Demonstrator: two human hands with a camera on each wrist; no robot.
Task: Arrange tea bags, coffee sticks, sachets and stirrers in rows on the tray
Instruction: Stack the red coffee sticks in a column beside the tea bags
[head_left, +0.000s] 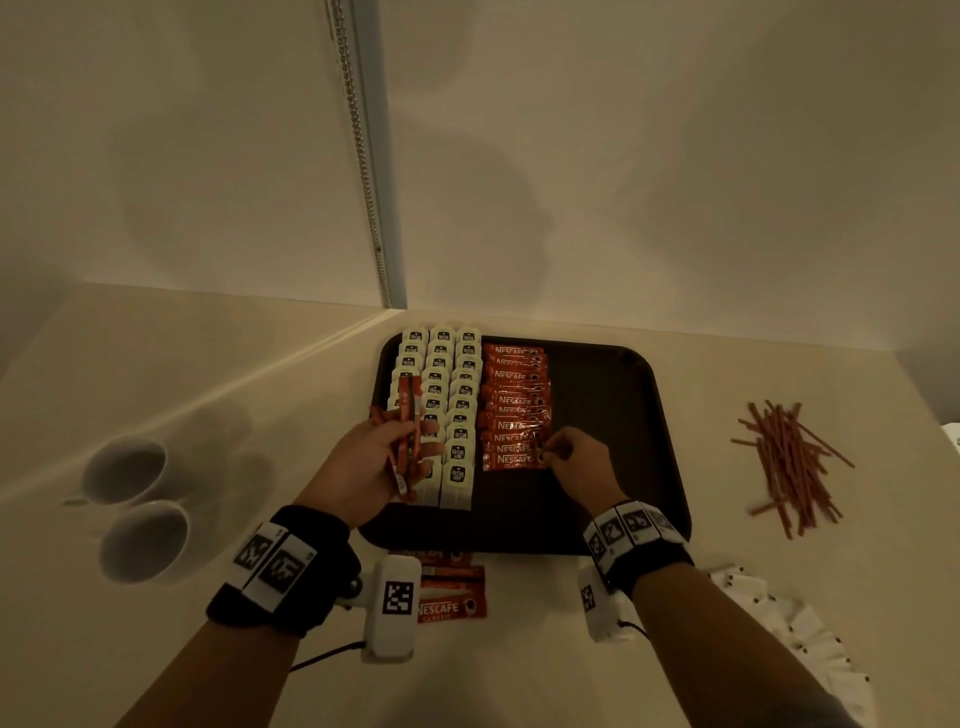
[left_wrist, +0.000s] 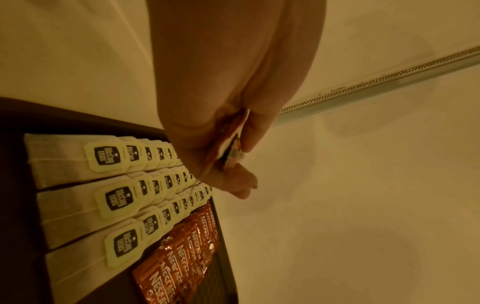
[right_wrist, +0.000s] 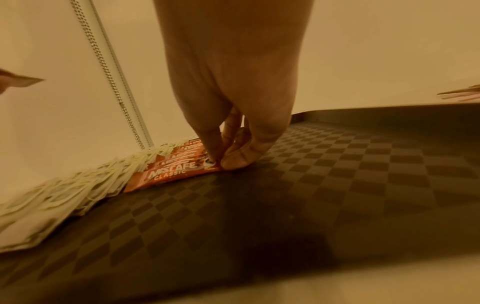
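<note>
Left hand (head_left: 374, 457) grips spare coffee sticks (head_left: 408, 431) above tea bags (head_left: 441, 395) | my right hand (head_left: 576, 457) pinches nearest stick (head_left: 511, 460) in tray (head_left: 623, 415) row | stirrers (head_left: 789, 457) on table (head_left: 260, 405)

It looks like a hotel or office refreshment corner: a plain pale counter (head_left: 218, 364) set against bare walls, a dark tray (head_left: 613, 415) of branded tea bags (head_left: 441, 395) and coffee sticks (head_left: 514, 405), two white cups (head_left: 135, 504), loose stirrers (head_left: 789, 457), white sachets (head_left: 810, 639).
</note>
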